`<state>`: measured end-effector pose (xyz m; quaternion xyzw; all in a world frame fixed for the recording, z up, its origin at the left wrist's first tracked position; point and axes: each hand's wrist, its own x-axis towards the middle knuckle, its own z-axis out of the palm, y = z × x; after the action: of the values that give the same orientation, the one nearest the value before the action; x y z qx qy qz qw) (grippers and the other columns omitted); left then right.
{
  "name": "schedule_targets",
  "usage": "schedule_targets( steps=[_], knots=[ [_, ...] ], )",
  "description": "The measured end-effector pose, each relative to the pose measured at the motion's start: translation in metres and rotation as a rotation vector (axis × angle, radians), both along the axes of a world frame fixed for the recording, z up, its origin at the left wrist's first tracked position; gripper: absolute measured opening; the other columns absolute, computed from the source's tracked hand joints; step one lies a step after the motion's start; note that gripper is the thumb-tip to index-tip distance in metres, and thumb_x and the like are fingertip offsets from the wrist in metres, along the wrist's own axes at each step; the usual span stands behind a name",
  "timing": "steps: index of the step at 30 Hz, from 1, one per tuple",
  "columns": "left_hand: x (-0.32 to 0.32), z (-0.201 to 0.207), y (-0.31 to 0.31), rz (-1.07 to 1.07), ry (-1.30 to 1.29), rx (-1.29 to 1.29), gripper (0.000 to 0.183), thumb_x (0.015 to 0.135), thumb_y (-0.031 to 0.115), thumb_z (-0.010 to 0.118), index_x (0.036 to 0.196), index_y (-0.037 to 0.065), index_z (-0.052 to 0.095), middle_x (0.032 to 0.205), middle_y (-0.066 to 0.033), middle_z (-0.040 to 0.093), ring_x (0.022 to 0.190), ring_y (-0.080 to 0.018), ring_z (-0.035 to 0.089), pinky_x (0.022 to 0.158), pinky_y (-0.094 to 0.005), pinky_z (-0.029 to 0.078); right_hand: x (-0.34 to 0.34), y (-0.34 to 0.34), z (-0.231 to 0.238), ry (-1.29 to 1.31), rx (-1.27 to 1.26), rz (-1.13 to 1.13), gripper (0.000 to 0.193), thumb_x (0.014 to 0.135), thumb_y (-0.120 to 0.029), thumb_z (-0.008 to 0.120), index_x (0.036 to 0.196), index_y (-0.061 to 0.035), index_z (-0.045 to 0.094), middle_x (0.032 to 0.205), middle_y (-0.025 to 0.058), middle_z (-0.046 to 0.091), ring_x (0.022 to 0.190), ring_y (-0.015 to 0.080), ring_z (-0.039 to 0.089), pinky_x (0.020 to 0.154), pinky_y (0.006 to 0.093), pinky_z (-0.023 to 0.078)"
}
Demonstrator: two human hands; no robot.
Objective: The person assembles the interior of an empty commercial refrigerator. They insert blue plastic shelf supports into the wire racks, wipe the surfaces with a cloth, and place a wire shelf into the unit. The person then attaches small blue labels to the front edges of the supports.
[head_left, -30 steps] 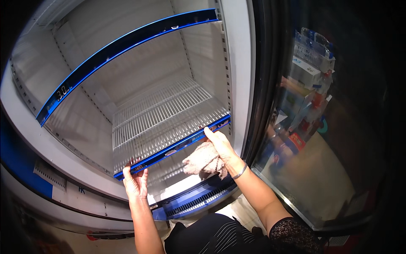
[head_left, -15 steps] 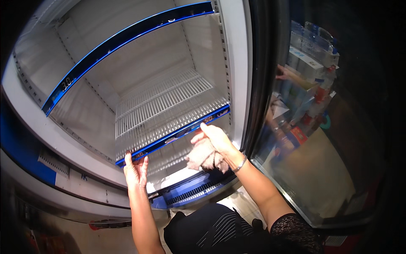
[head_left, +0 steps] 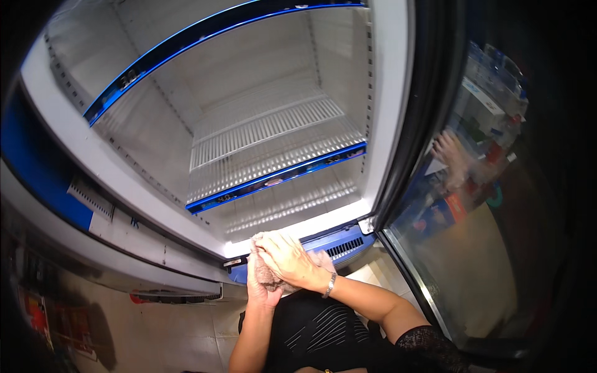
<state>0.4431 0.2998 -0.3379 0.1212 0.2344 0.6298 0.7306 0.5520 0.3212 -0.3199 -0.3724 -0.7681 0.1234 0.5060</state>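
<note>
A pinkish-beige cloth (head_left: 266, 273) is bunched between my two hands, in front of the lower sill of an upright display fridge (head_left: 388, 81). My left hand (head_left: 259, 293) grips it from the left and below. Over its top lies my right hand (head_left: 287, 256), fingers curled and pressing on it; a loose end sticks out beside the wrist, which wears a metal band. Behind the hands, a white wire shelf (head_left: 273, 133) with a blue front strip (head_left: 273, 181) spans the fridge. Some of my left fingers are hidden by the cloth and right hand.
The fridge's glass door (head_left: 460, 248) stands swung out on the right, with boxes and bottles showing in it. A higher blue shelf strip (head_left: 205, 31) crosses the top. Below the sill is a blue vented grille (head_left: 345, 247). Tiled floor (head_left: 180, 323) lies at lower left.
Both hands have left the lower shelf strip and come down together toward me. My left hand now also grips the cloth. The view has shifted, so the fridge appears further right and higher.
</note>
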Motion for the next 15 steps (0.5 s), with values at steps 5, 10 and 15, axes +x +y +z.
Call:
schedule_targets(
  steps=[5,10,15],
  knots=[
    [-0.054,0.005,-0.001,-0.101,0.152,0.093,0.031,0.09,0.02,0.057,0.115,0.002,0.058,0.109,-0.0119,0.066,0.092,-0.0241,0.067,0.08,-0.0374,0.057,0.017,0.005,0.01,-0.122,0.059,0.055,0.032,0.082,-0.015,0.065,0.112,-0.007,0.061,0.115,0.0112,0.059,0.107,0.029,0.052,0.088,0.0426,0.044],
    [-0.07,0.023,0.007,0.326,0.459,0.16,0.027,0.079,-0.001,0.054,0.106,-0.003,0.052,0.096,-0.0154,0.064,0.083,-0.0245,0.067,0.068,-0.035,0.059,0.031,0.031,0.02,0.156,-0.006,-0.088,0.012,0.078,-0.008,0.07,0.089,-0.004,0.067,0.089,0.0087,0.059,0.084,0.0279,0.058,0.075,0.0367,0.047],
    [-0.079,0.037,0.021,0.367,0.562,0.158,0.018,0.082,-0.008,0.056,0.098,-0.001,0.058,0.092,-0.0116,0.064,0.089,-0.0196,0.066,0.077,-0.0305,0.056,0.021,0.048,0.034,0.087,-0.006,-0.087,0.008,0.077,-0.008,0.072,0.082,-0.0051,0.067,0.082,0.0063,0.055,0.073,0.0248,0.058,0.066,0.036,0.047]
  ],
)
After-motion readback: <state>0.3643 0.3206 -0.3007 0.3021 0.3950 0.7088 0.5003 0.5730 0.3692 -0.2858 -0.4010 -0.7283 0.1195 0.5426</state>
